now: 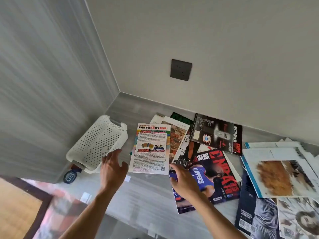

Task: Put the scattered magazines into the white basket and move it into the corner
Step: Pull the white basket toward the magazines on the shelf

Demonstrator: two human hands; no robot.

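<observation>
My left hand (111,168) is spread wide, holding nothing, just beside the near rim of the basket (98,142), and my right hand (183,180) lies open over the NBA magazine (212,176), not gripping it as far as I can tell. The basket sits tilted near the corner, apparently empty. The flyer (150,149) and other magazines (279,173) lie scattered on the floor (148,195), so I judge the job barely begun.

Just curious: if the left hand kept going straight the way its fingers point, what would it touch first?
Probably the white basket. The left hand is open, fingertips pointing up at the basket's near wall, nothing visible between them. Depth is unclear from one view.
</observation>
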